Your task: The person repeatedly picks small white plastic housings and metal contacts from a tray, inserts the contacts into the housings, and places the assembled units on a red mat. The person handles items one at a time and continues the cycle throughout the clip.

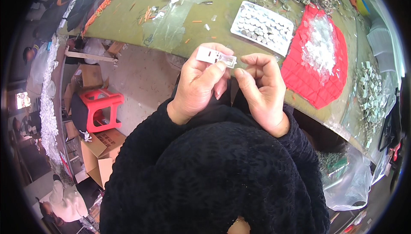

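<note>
Left hand is pinching a small white plastic clip between thumb and fingers, held up above the tabletop edge. Right hand is closing just beside it, fingertips pinched; whether anything is held, cannot tell. Probably fitting a piece; next move calls for fine alignment. Beyond the hands: white tray, red cloth.
</note>
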Demonstrator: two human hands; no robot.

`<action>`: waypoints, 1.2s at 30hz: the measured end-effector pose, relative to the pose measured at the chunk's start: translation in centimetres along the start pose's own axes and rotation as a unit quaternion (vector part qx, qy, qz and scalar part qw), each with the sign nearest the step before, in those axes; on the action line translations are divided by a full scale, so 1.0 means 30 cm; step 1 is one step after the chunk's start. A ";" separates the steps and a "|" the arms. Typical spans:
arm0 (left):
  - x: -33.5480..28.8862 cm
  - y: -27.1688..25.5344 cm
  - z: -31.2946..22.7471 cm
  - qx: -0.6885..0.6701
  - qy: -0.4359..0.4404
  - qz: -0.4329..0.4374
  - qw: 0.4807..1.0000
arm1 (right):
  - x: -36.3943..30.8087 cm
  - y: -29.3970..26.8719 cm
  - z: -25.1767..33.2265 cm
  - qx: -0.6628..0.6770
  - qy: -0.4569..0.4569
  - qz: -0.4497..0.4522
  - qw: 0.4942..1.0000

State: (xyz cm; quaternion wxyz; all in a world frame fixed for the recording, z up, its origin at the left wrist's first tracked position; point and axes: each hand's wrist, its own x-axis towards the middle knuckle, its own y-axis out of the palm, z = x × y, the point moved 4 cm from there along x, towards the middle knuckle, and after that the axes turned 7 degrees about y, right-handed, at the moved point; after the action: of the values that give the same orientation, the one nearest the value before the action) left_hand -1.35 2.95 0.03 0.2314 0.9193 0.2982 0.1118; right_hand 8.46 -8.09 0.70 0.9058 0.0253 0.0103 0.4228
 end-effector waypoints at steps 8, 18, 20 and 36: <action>-0.013 0.017 0.003 0.050 0.008 -0.027 0.998 | 0.009 -0.009 0.031 -0.133 -0.055 -0.019 0.989; -0.018 -0.001 0.004 0.018 -0.068 -0.018 0.997 | 0.009 0.003 -0.023 -0.129 -0.036 -0.014 0.991; -0.011 -0.013 0.017 -0.107 -0.121 -0.004 0.987 | 0.002 0.011 -0.055 -0.035 0.041 0.007 0.999; 0.063 -0.101 0.050 -0.236 -0.142 0.104 0.956 | 0.188 -0.242 0.053 -0.435 -0.158 -0.094 0.882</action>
State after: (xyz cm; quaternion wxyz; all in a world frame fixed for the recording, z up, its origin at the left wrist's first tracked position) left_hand -0.82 5.73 -2.63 0.4690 0.8707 0.1299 0.0708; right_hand 17.71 -8.48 1.89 0.8507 -0.3057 -0.3157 0.2884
